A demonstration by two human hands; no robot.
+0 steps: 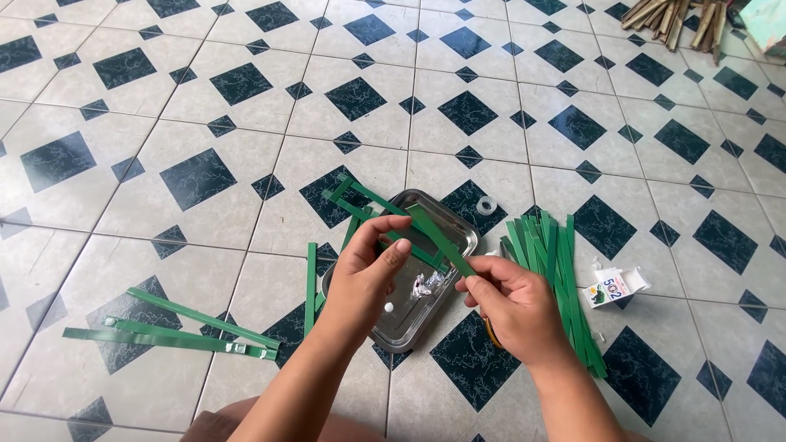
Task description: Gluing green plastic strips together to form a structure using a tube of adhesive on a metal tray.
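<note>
Here both hands, left hand (pixel 364 270) and right hand (pixel 509 304), pinch a green strip (pixel 438 237) in their grip above the steel tray (pixel 458 229), beside a strip pile (pixel 557 270).

The right hand (pixel 512 307) hides most of a yellow-handled thing beneath it. Sticks (pixel 679 18) at the top edge are cut off. The small bits in the tray (pixel 458 217) are too tiny to tell.
</note>
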